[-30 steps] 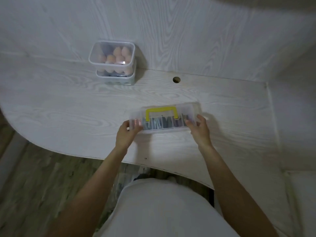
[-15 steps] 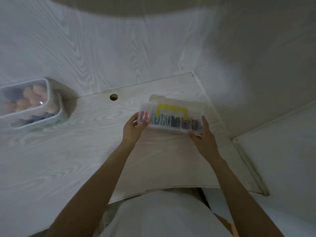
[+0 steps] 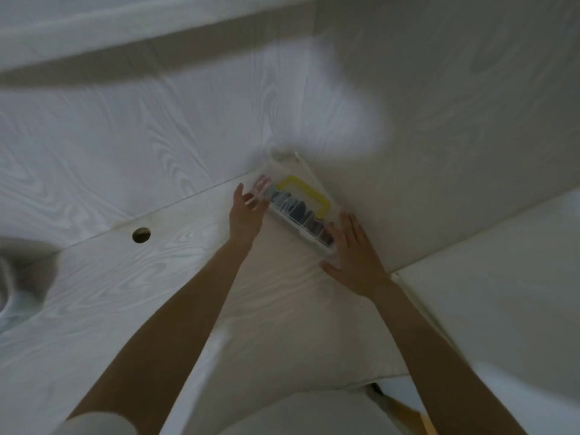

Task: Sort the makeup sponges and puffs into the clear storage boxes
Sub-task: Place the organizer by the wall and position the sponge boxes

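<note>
A clear storage box with a yellow handle (image 3: 301,208) sits in the far right corner of the white wood-grain desk (image 3: 157,277), against the side wall. Dark and pink items show through its lid. My left hand (image 3: 246,211) is at the box's left end, fingers spread and touching it. My right hand (image 3: 351,255) lies flat against the box's right end, fingers extended. The image is blurred, so the grip is unclear.
A round cable hole (image 3: 141,235) is in the desk near the back wall. At the far left edge, a blurred part of the stacked clear boxes (image 3: 9,293) shows. A white panel (image 3: 502,293) lies to the right of the desk.
Both hands have pushed the yellow-handled box away and to the right, into the desk's corner. The view has swung right, so the stacked boxes with sponges have nearly left the frame.
</note>
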Tool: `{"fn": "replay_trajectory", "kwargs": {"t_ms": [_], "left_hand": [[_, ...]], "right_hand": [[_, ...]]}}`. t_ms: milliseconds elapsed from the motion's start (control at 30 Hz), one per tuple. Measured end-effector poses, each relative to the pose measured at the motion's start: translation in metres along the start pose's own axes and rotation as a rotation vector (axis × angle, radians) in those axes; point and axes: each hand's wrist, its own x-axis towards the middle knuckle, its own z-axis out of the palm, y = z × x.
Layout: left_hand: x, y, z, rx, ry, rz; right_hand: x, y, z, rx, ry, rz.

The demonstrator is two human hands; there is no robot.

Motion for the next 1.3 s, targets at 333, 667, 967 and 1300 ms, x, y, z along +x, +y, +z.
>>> {"fn": "replay_trajectory", "kwargs": {"t_ms": [333, 667, 967, 1300], "left_hand": [[0.004, 0.015, 0.054, 0.122, -0.303, -0.029], [-0.001, 0.023, 0.044, -0.014, -0.315, -0.047], [-0.090, 0.001, -0.097, 0.039, 0.054, 0.261], [-0.205, -0.090, -0.359, 0.633, 0.709, 0.195]], "right_hand": [[0.033, -0.020, 0.001, -0.260, 0.160, 0.229], [0.037, -0.031, -0.015, -0.083, 0.006, 0.282], [0.002, -0.139, -0.042, 0.351, 0.327, 0.037], [0.021, -0.347, -0.039, 0.351, -0.073, -0.415]]}}
